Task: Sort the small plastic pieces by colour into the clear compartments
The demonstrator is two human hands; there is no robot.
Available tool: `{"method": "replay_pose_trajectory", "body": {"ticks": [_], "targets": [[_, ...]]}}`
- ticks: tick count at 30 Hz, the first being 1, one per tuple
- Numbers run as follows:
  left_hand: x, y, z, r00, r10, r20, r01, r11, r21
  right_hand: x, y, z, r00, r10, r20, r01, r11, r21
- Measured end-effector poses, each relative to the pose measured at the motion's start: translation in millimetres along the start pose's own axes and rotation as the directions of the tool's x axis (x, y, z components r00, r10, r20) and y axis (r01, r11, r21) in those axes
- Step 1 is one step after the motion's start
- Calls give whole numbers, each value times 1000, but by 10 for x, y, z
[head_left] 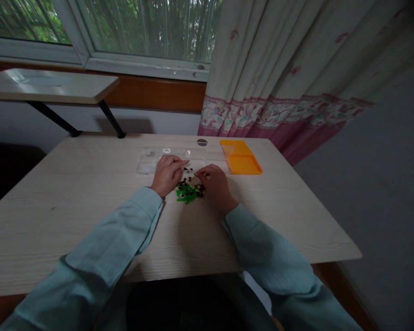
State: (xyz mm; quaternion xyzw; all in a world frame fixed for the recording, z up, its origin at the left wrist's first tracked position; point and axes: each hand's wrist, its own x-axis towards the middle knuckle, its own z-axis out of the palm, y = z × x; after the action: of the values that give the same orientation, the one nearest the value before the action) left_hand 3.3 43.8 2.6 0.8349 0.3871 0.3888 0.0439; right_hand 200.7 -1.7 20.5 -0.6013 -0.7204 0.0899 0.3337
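Note:
A small heap of green, dark brown and pale pieces point(186, 194), perhaps tiny building bricks, lies on the table between my wrists. My left hand point(168, 175) rests at the near edge of a clear compartment tray point(146, 168), its index finger stretched out to the right and the thumb apart below it. Just right of the heap, my right hand point(215, 182) has its thumb and fingertips pinched together. Whatever is in that pinch is too small to make out. A few dark pieces point(189, 179) lie loose between the two hands.
An orange tray point(245, 164) lies at the back right, against the clear tray. Behind the clear tray is a dark round spot point(202, 142) on the table point(100, 184). A raised shelf point(86, 87) on black legs stands back left; a curtain point(241, 110) hangs behind.

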Motion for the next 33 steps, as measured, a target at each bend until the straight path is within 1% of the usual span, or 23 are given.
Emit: {"method": "replay_pose_trajectory", "body": {"ticks": [2,4,6,8,11,14,15,17,19,22,25,27,29,31,33], "targets": [[2,21,-9,999,43,28,-43,999,-11,21,41,11,997,69,-18,-65,985,162],[6,38,-12,994,98,49,-98,995,-18,40,73,17,989,146,-11,-135,936,324],[8,49,-8,988,144,46,-144,989,-22,52,84,19,978,205,46,-202,858,472],[9,55,-2,983,179,27,-179,984,-26,53,70,17,961,239,138,-274,765,583],[8,64,0,979,205,-11,-205,978,-25,32,14,0,925,259,278,-380,624,682],[6,74,-8,976,215,-30,-216,976,-22,8,-44,-23,877,259,404,-480,490,728],[5,76,-11,975,219,-30,-220,975,-22,3,-57,-29,864,256,433,-503,462,730],[3,75,-13,974,225,-30,-226,974,-21,-3,-71,-33,850,250,464,-526,444,725],[2,69,-12,972,230,-39,-231,973,-18,-4,-70,-29,849,235,473,-527,454,719],[3,62,-8,970,237,-53,-238,971,-13,-4,-50,-16,862,207,463,-502,483,718],[5,66,-11,972,227,-61,-228,974,-6,5,-11,-1,879,179,442,-464,536,706],[7,72,-15,976,207,-66,-207,978,-2,18,21,10,900,170,402,-417,609,675],[8,75,-19,982,172,-78,-172,985,1,29,52,20,937,161,311,-327,722,610],[11,71,-19,987,127,-99,-127,992,3,27,69,28,974,136,183,-210,848,487],[15,62,-16,989,82,-120,-82,997,3,7,67,34,992,71,105,-101,942,320]]}}
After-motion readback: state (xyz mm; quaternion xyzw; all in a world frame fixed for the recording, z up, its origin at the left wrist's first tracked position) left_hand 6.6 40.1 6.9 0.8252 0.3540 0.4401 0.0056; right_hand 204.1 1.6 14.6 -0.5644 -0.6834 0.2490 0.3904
